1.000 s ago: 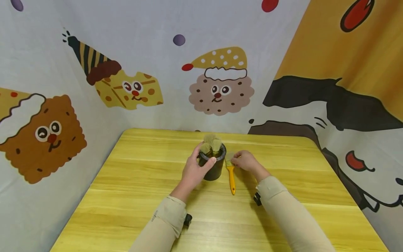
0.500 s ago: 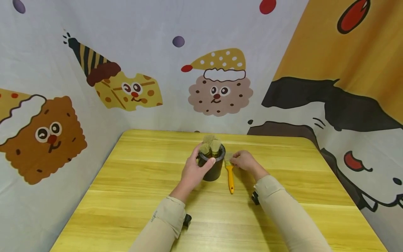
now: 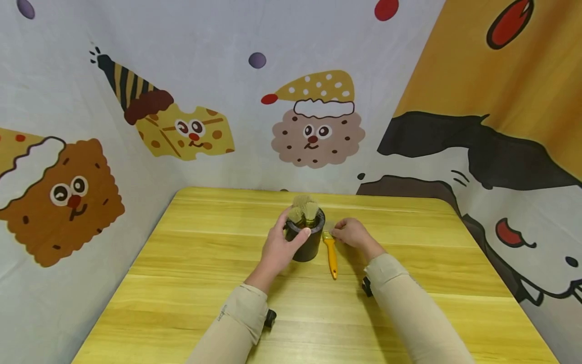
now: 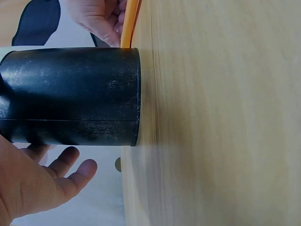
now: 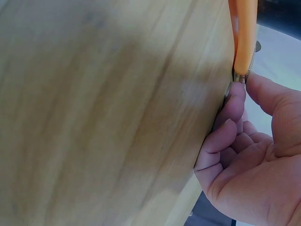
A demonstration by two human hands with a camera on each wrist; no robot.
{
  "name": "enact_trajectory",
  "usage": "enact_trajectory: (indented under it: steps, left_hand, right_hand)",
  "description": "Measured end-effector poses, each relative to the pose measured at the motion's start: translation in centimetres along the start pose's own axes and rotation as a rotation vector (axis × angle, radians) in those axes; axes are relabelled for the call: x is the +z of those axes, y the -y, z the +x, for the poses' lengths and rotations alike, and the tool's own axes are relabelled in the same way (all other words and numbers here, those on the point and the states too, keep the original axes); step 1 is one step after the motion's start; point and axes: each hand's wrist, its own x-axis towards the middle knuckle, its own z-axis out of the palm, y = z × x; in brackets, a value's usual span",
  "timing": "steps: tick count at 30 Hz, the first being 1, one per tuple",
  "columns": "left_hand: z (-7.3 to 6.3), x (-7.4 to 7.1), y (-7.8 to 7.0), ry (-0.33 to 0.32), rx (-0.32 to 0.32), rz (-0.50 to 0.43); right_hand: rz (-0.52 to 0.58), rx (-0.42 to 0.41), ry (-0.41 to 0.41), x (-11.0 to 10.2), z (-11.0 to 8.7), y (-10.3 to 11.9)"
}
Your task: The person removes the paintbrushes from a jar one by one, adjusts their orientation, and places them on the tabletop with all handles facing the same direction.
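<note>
A black cup [image 3: 305,247] stands upright on the table, several bristle brushes [image 3: 303,210] poking bristle-up out of its top. My left hand [image 3: 282,243] grips it from the left, the thumb across the near side by the rim; some fingers show loosely spread beyond the cup in the left wrist view. Just right of the cup lies a paintbrush [image 3: 331,255] with a yellow-orange handle pointing toward me. My right hand [image 3: 354,234] pinches that paintbrush near its metal band, between thumb and forefinger, as the right wrist view shows. Its bristles are partly hidden.
The wooden table [image 3: 191,283] has its far edge against a white cloth [image 3: 218,76] printed with cartoon figures. More cloth hangs at left and right. A black wrist camera [image 3: 270,318] sits under the left sleeve, another camera [image 3: 367,286] under the right.
The right hand and the paintbrush have shifted slightly left, toward the cup. The left hand and the cup hold nearly the same place.
</note>
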Motion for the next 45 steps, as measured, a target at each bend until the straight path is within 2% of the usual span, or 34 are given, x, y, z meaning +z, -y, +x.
enact_trajectory:
  steps: [12, 27, 45]
  left_hand:
    - [0.04, -0.05, 0.34, -0.012, -0.003, 0.009]
    - [0.12, 0.07, 0.32, -0.014, 0.01, 0.004]
    - [-0.02, 0.24, 0.19, -0.007, -0.005, 0.004]
  right_hand:
    - [-0.02, 0.024, 0.0, 0.49, 0.49, -0.29]
    - [-0.035, 0.01, -0.007, 0.51, 0.29, -0.43]
    - [-0.03, 0.026, -0.012, 0.46, 0.19, -0.82]
